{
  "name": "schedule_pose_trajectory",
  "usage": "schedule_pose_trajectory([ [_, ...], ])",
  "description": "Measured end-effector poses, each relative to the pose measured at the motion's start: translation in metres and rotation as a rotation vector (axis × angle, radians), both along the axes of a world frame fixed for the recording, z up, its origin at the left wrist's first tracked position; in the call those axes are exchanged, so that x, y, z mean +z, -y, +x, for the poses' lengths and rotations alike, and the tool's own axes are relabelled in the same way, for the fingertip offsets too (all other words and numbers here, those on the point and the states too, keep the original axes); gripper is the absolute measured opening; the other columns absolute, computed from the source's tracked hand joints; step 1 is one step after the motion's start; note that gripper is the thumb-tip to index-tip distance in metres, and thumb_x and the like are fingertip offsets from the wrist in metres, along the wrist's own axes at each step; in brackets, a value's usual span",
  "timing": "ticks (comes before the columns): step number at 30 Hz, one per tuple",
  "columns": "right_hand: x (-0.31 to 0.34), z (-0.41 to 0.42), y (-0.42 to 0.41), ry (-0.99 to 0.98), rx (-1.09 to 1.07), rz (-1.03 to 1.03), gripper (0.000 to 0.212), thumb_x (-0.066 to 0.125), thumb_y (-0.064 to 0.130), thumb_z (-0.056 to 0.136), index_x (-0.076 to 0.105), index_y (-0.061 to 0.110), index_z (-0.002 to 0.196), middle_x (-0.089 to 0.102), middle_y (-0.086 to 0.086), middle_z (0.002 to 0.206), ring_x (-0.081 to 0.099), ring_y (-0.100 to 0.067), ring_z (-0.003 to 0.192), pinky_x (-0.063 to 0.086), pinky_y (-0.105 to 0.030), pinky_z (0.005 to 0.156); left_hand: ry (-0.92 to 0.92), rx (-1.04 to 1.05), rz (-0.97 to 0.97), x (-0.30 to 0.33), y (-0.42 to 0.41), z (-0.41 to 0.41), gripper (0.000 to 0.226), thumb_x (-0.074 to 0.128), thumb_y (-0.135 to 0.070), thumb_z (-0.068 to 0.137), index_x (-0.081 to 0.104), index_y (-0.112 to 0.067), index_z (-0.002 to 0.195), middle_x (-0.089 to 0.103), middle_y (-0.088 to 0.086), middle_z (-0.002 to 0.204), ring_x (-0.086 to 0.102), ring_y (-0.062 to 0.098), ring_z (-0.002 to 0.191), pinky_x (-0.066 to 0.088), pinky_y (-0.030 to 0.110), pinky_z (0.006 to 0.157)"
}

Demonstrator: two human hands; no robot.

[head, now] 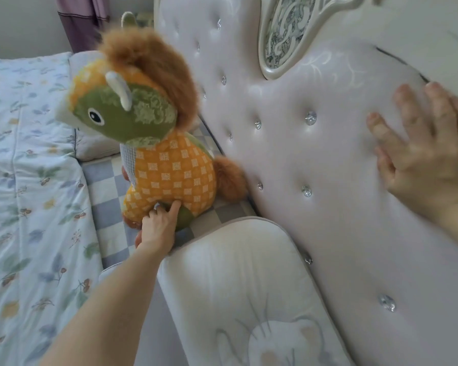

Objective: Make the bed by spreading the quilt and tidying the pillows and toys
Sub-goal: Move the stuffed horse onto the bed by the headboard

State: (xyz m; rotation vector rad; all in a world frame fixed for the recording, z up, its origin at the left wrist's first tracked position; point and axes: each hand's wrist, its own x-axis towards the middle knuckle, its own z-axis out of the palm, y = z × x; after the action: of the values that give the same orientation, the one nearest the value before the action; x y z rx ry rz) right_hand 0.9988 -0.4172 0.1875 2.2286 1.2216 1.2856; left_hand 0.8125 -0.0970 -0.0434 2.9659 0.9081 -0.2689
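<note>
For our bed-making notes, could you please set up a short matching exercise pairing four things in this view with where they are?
Things:
1. plush toy
2. floral quilt
3. left hand
4. right hand

Places:
A. spread flat on the tufted headboard
B. at the toy's base, fingers touching it
C. upright on the checkered sheet, between two pillows
D. over the mattress, far left

Pairs: 1-C, 2-D, 3-B, 4-A
</note>
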Motion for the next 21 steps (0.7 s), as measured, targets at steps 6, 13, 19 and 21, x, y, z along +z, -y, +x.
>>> schedule_pose_trajectory([
  [6,-0.004,0.002,0.001,-0.022,0.002,0.013,0.040,0.035,0.024,0.095,0.041,0.012,0.133,0.034,-0.025,0.144,0.033,-0.051,0.126,0.025,-0.054,0.105,-0.150,-0.130,-0.084,0.007,0.007,0.001,0.078,0.056,-0.030,0.088,0.002,-0.026,0.144,0.032,0.020,0.137,0.046,0.037,0.118,0.042,0.040,0.095],
  [13,0.000,-0.002,0.000,-0.045,-0.003,0.033,0.038,0.035,0.024,0.096,0.045,0.011,0.130,0.036,-0.026,0.143,0.036,-0.052,0.125,0.028,-0.054,0.104,-0.259,-0.153,-0.321,0.016,0.015,-0.025,0.068,0.032,-0.017,0.096,-0.012,-0.038,0.144,-0.008,0.013,0.156,0.001,0.037,0.143,0.014,0.047,0.117],
  [19,0.002,-0.014,-0.001,-0.229,-0.070,0.056,0.042,0.031,0.025,0.095,0.043,0.011,0.133,0.029,-0.024,0.147,0.027,-0.049,0.132,0.020,-0.057,0.109,-0.035,-0.147,-0.504,0.079,0.087,-0.085,0.074,0.037,0.000,0.091,0.003,-0.037,0.146,-0.005,0.010,0.157,0.008,0.031,0.144,0.015,0.041,0.117],
  [21,0.011,-0.019,-0.006,-0.365,-0.128,0.074,0.047,0.032,0.028,0.090,0.044,0.010,0.132,0.026,-0.023,0.149,0.020,-0.046,0.135,0.007,-0.056,0.113,0.039,-0.201,-0.503,0.093,0.113,-0.117,0.071,0.038,-0.003,0.093,0.004,-0.034,0.147,-0.007,0.010,0.157,0.003,0.029,0.145,0.009,0.039,0.118],
])
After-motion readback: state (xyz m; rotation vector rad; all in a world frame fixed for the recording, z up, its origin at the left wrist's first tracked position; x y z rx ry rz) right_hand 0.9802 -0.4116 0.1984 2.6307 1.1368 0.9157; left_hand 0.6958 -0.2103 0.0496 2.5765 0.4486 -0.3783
